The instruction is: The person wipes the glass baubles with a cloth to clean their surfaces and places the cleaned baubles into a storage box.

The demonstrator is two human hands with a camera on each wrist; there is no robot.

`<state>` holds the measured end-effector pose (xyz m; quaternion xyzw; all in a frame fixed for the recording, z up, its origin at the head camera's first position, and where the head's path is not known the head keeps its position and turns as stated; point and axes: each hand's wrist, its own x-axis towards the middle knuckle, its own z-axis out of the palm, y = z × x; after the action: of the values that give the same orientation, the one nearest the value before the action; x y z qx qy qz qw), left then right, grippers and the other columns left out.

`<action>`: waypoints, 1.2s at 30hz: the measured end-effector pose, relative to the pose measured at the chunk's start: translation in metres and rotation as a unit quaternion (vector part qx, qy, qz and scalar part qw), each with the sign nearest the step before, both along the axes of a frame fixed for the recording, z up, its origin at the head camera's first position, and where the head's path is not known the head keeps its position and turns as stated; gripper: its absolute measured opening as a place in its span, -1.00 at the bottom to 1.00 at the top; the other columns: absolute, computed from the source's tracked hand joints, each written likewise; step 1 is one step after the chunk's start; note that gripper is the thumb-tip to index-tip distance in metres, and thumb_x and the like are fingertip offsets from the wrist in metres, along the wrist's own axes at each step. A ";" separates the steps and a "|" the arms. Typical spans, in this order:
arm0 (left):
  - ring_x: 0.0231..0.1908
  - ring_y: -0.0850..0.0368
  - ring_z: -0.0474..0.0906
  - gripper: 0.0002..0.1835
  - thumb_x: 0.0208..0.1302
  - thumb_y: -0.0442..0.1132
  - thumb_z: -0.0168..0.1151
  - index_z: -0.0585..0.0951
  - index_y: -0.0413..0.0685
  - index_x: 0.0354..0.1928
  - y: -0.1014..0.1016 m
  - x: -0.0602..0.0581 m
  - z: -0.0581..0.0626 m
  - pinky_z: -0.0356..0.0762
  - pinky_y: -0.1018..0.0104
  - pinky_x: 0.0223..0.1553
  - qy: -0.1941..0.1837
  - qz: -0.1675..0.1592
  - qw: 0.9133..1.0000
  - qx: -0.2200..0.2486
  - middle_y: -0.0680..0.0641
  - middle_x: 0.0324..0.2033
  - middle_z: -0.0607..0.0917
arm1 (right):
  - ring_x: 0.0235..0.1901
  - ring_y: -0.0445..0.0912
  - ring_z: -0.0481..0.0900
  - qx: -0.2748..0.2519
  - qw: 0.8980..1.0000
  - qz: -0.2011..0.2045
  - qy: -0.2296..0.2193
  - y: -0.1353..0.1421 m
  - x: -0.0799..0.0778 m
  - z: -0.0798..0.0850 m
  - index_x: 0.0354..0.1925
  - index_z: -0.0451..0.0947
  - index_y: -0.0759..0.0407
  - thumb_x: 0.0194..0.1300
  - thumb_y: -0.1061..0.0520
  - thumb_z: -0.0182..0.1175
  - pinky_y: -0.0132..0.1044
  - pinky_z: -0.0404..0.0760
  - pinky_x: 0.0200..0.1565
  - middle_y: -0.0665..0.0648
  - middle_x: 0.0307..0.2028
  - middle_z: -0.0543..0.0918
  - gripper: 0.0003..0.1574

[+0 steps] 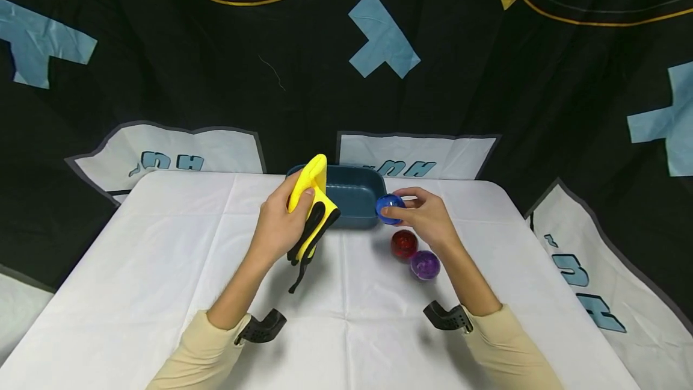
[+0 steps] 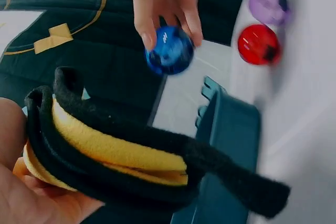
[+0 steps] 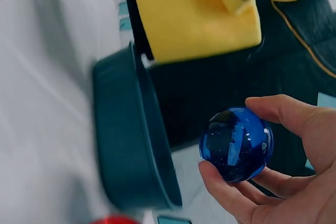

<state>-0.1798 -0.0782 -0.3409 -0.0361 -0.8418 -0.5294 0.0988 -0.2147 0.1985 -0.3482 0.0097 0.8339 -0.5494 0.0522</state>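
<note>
My left hand (image 1: 278, 224) grips a folded yellow cloth (image 1: 313, 180) with thick black edging and a dangling black end, held up over the table. Between the thumb and fingers of my right hand (image 1: 430, 218) is a clear blue ball (image 3: 236, 144). This ball hangs by the right rim of a dark teal rectangular tub (image 1: 354, 197), overlapping it in the head view. Part of the tub's left side is hidden behind the cloth. Nearer me, below the right hand, a red ball (image 1: 404, 244) and a purple ball (image 1: 425, 265) lie side by side on the table.
A white cloth covers the table (image 1: 178, 269), with fold creases across it. Behind stands a black curtain (image 1: 303, 77) with blue and yellow patches. Each wrist carries a black camera mount (image 1: 262, 327).
</note>
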 end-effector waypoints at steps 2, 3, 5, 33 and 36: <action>-0.01 -0.07 0.62 -0.47 0.53 -0.03 0.06 0.35 0.17 0.48 0.004 0.000 0.001 0.71 0.05 0.02 -0.015 0.000 1.000 0.025 -0.13 0.13 0.62 | -0.19 0.07 0.79 -0.006 1.000 0.005 0.009 -0.010 0.001 0.001 0.25 0.52 0.16 0.12 -0.04 0.52 -0.15 0.73 0.01 0.32 0.01 0.73 -0.22; 0.01 -0.06 0.62 -0.47 0.53 -0.02 0.06 0.35 0.19 0.49 0.006 0.000 0.001 0.71 0.06 0.04 -0.024 -0.001 0.999 0.039 -0.11 0.13 0.62 | -0.20 0.07 0.79 -0.006 1.000 0.007 0.012 -0.014 0.002 0.001 0.24 0.53 0.14 0.11 -0.05 0.52 -0.18 0.73 -0.03 0.30 0.00 0.74 -0.23; 0.02 -0.04 0.60 -0.47 0.54 -0.01 0.05 0.35 0.24 0.48 0.011 0.001 0.001 0.70 0.08 0.06 -0.044 -0.002 0.997 0.067 -0.07 0.14 0.60 | -0.20 0.08 0.79 -0.007 1.000 0.008 0.013 -0.023 0.003 0.002 0.22 0.55 0.09 0.09 -0.07 0.53 -0.22 0.71 -0.08 0.27 -0.02 0.74 -0.25; 0.13 0.01 0.52 -0.54 0.54 0.05 0.01 0.41 0.24 0.41 0.025 -0.004 -0.019 0.57 0.14 0.19 -0.164 -0.058 0.929 0.327 -0.10 0.22 0.50 | -0.17 -0.03 0.69 -0.142 0.989 0.043 0.020 -0.081 0.016 -0.002 0.18 0.63 0.10 0.13 0.17 0.49 -0.06 0.75 -0.01 0.31 -0.02 0.65 -0.38; 0.15 0.01 0.49 -0.52 0.54 0.06 0.01 0.39 0.24 0.42 0.023 -0.005 -0.020 0.53 0.11 0.26 -0.178 -0.072 0.918 0.347 -0.10 0.25 0.48 | -0.11 -0.02 0.66 -0.139 0.989 0.054 0.008 -0.079 0.019 -0.001 0.24 0.59 0.09 0.12 0.20 0.48 -0.17 0.74 0.00 0.29 0.03 0.65 -0.32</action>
<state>-0.1851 -0.0549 -0.3613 0.0343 -0.6040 -0.7918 -0.0846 -0.1961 0.1199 -0.3495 -0.0475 0.7494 -0.6560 0.0760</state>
